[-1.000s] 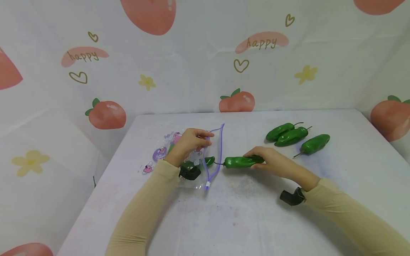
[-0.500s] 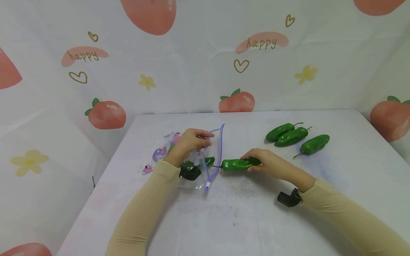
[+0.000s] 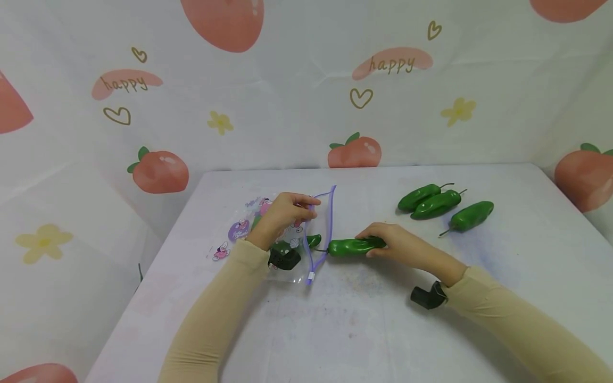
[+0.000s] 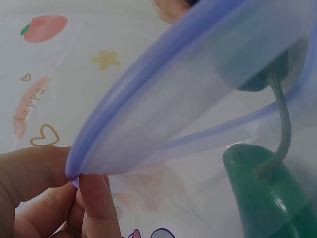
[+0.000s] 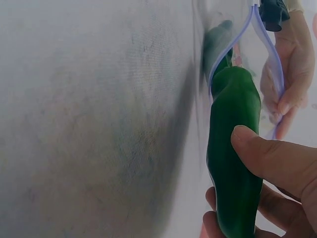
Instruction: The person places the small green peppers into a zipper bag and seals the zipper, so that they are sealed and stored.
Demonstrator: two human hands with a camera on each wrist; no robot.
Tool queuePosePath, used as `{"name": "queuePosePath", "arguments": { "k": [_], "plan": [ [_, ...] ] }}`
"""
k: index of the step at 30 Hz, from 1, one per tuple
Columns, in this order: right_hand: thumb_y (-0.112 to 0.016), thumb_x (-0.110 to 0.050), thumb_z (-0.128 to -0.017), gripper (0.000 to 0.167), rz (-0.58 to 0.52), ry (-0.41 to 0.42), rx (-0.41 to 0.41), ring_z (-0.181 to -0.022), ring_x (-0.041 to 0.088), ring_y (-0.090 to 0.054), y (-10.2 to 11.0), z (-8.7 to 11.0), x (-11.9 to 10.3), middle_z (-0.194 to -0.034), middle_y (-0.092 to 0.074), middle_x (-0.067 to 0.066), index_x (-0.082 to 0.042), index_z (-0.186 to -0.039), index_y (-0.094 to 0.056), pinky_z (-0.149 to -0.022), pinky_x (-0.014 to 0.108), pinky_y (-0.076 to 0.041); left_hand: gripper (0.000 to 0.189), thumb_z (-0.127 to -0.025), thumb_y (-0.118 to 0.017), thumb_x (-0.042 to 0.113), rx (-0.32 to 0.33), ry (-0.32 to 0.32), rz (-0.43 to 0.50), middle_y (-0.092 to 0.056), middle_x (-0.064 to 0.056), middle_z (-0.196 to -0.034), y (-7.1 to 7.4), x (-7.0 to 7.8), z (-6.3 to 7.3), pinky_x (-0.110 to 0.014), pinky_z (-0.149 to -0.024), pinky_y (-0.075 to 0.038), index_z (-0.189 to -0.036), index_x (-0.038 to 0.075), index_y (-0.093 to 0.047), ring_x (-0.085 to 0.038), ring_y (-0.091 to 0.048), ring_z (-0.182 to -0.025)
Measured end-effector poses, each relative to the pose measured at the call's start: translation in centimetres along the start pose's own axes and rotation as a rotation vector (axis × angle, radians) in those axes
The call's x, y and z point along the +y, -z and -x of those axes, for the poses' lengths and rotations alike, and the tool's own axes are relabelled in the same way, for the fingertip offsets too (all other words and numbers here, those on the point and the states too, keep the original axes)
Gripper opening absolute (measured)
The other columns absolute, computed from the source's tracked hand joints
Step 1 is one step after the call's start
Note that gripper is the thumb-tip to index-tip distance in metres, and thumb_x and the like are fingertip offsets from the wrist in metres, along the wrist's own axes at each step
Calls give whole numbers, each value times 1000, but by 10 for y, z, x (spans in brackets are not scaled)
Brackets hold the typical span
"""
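Pepper (image 5: 235, 144), green and glossy, is gripped in your right hand (image 3: 407, 247), thumb opposing fingers around its stemless end; it lies midway between the table's (image 3: 364, 340) left and right edges, its stem (image 4: 283, 116) pointing into the mouth of a clear bag (image 3: 291, 234); your left hand (image 3: 282, 215) pinches the bag's purple rim (image 4: 158, 59) near the corner; one pepper is inside, three loose peppers (image 3: 436, 205) lie toward the table's far right corner; expect a light, fairly firm body with slippery skin; your hold at the stemless end looks sound; the thin stem could snag or bend, so avoid gripping there; bag film looks limp, so the rim is its better handhold.
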State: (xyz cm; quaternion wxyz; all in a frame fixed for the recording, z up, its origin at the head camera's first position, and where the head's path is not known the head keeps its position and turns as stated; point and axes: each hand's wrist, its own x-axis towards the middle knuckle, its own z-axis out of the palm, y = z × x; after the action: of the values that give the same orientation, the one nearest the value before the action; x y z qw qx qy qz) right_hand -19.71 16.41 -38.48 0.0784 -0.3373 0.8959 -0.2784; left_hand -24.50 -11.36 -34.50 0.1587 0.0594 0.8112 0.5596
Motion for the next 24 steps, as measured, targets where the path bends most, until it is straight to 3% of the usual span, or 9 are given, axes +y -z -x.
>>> {"name": "queuePosePath", "arguments": {
  "k": [7, 24],
  "plan": [
    [-72, -9, -86, 36, 21, 11, -16, -108, 24, -61, -1, -4, -3, -117, -65, 8, -5, -121, -65, -93, 42, -50, 31, -85, -67, -1, -20, -33, 30, -54, 0, -73, 1, -1, 0, -23, -53, -37, -115, 0, -68, -10, -37, -52],
    [-73, -9, -85, 36, 23, 1, -29, -107, 23, -62, -1, -8, -5, -116, -66, 10, -3, -120, -66, -92, 42, -51, 29, -85, -68, 0, -17, -11, 22, -56, -2, -76, 1, 1, 2, -25, -55, -36, -115, 1, -69, -12, -38, -55]
  ]
}}
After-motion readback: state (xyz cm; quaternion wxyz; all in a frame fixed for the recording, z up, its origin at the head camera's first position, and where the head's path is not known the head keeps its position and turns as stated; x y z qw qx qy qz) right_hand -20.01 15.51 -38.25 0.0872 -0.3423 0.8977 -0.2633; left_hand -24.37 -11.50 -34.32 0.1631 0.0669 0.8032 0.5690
